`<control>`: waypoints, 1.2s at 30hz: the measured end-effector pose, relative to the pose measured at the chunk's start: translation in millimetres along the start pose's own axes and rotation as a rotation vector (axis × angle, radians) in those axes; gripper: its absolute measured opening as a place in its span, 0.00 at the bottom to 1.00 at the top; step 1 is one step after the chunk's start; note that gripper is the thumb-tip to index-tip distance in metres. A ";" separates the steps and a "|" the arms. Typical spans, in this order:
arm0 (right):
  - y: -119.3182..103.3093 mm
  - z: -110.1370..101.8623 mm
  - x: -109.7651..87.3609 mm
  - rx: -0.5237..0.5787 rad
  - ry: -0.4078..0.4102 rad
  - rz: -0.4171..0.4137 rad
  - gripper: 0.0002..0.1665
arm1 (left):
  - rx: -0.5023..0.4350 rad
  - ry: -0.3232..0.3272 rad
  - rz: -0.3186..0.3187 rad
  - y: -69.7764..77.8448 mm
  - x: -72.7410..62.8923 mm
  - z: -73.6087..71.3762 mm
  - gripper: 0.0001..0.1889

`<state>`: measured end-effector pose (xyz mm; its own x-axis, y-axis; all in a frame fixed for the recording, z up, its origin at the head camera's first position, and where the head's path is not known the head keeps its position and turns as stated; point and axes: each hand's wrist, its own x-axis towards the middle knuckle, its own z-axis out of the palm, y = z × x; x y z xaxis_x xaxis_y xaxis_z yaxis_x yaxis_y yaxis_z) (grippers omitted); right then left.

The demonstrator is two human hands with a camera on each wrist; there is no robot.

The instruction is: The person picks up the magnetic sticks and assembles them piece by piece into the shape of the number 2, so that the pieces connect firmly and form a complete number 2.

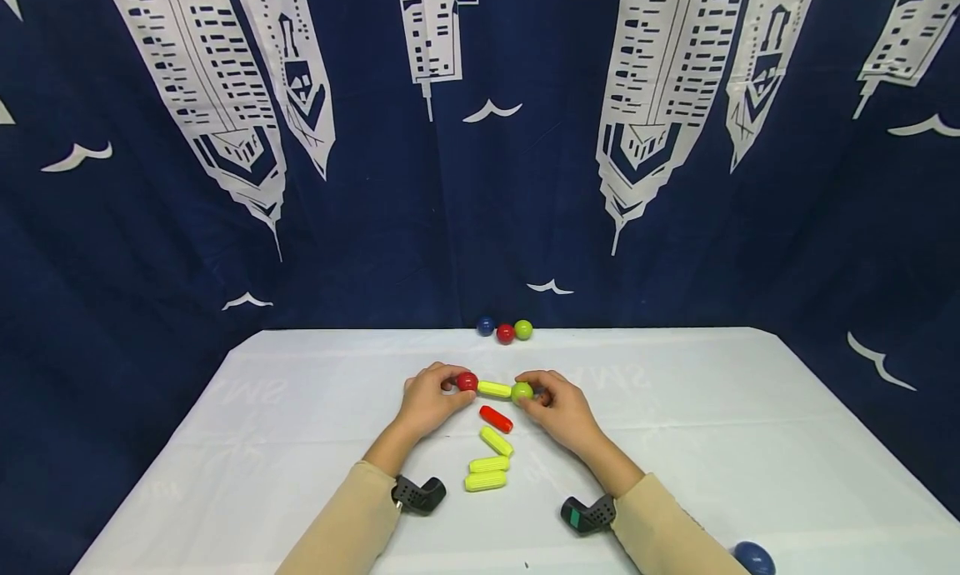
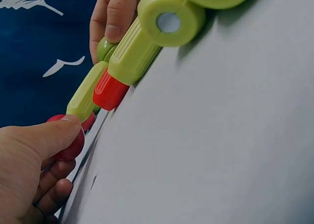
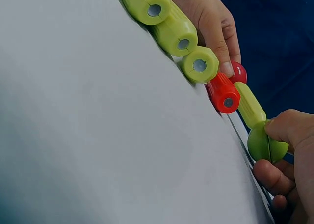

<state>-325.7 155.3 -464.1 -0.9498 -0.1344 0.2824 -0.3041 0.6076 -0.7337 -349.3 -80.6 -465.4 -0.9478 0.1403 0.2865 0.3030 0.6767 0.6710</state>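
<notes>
My left hand (image 1: 433,402) pinches a red ball (image 1: 467,382) between thumb and fingers. A green ball (image 1: 522,392) is pinched in my right hand (image 1: 561,408). Between the two balls runs a yellow-green magnetic rod (image 1: 494,389), each end meeting a ball. Just in front of it lies a red rod (image 1: 496,419), tilted on the table. Nearer me are more yellow-green rods: one slanted (image 1: 496,441), and two side by side, the upper rod (image 1: 489,464) and the lower rod (image 1: 485,481). In the right wrist view, grey metal discs show in the rod ends, such as the red rod's (image 3: 223,94).
At the far edge of the white table (image 1: 300,458) sit a blue ball (image 1: 485,326), a red ball (image 1: 505,333) and a green ball (image 1: 523,330). Another blue ball (image 1: 753,558) lies at the near right, by my right sleeve. A dark blue patterned cloth (image 1: 450,200) hangs behind.
</notes>
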 end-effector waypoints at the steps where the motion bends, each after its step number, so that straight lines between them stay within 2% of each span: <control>1: 0.1 0.1 0.0 -0.003 -0.001 0.001 0.17 | -0.001 0.000 0.001 0.1 0.1 -0.1 0.18; 8: 1.5 -1.7 0.7 -0.005 -0.014 -0.001 0.18 | -0.008 0.000 0.003 -0.1 0.7 0.3 0.18; 16: 4.4 -4.8 0.1 0.044 -0.014 0.012 0.19 | -0.035 -0.010 0.025 -0.1 -0.3 0.6 0.16; 36: 2.4 -2.7 1.6 0.041 -0.023 0.016 0.18 | -0.040 -0.013 0.016 0.1 -1.7 -2.4 0.17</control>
<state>-327.7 158.7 -463.8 -0.9557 -0.1436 0.2568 -0.2916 0.5772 -0.7628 -347.4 -82.4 -464.1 -0.9438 0.1610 0.2886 0.3220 0.6445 0.6935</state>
